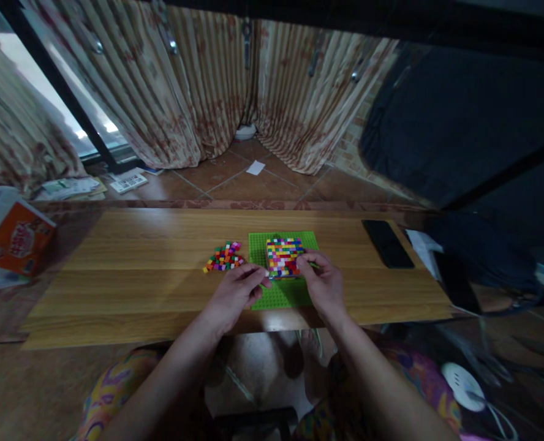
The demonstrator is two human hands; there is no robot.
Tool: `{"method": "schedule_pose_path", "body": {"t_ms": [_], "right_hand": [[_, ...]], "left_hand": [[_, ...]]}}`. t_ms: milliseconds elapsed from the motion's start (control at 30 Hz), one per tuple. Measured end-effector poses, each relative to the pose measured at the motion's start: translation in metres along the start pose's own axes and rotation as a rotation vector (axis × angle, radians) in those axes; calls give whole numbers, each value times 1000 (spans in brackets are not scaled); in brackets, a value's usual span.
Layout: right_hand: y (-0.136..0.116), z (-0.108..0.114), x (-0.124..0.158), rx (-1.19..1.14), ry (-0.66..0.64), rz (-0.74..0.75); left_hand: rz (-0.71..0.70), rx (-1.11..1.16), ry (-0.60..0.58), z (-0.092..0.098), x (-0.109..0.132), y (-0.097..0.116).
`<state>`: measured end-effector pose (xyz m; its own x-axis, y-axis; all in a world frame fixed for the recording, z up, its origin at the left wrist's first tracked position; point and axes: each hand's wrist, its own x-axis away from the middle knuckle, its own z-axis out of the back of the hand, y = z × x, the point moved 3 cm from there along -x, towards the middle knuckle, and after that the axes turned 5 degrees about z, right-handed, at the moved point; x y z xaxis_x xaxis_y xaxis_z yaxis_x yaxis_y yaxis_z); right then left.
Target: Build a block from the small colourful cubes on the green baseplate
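Observation:
A block of many-coloured small toy bricks point(283, 254) stands on a green studded baseplate point(272, 299) on the wooden table. My left hand point(241, 286) is at the block's near left corner, thumb and forefinger pinched; a tiny pale spot shows at the fingertips, too small to name. On the block's right side, my right hand point(323, 283) has thumb and fingers closed together by the edge. Whatever it may hold is hidden by the fingers. Left of the baseplate lies a loose pile of coloured bricks point(225, 257), close to my left hand.
A black phone point(388, 244) lies on the right part of the wooden table point(129, 263). A clear plastic box with an orange label point(17, 239) stands off the left end. Beyond the table are papers on the tiled floor and long curtains point(207, 92). A white power strip point(463, 386) sits low at right.

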<state>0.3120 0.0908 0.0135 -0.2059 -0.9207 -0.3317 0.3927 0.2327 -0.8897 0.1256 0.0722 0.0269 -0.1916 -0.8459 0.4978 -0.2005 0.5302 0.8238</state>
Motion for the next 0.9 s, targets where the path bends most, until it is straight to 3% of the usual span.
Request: {"method": "schedule_pose_path", "body": {"t_ms": [133, 367, 633, 900], "right_hand": [[-21, 5, 3, 92, 13, 166], [-46, -6, 13, 162, -228, 395], [-51, -7, 16, 178, -313, 494], [-51, -11, 19, 107, -300, 448]], "left_hand": [[1, 26, -18, -1, 1, 0], [-24, 65, -143, -6, 1, 0], [-56, 85, -209, -12, 3, 2], [-35, 147, -157, -11, 1, -1]]}}
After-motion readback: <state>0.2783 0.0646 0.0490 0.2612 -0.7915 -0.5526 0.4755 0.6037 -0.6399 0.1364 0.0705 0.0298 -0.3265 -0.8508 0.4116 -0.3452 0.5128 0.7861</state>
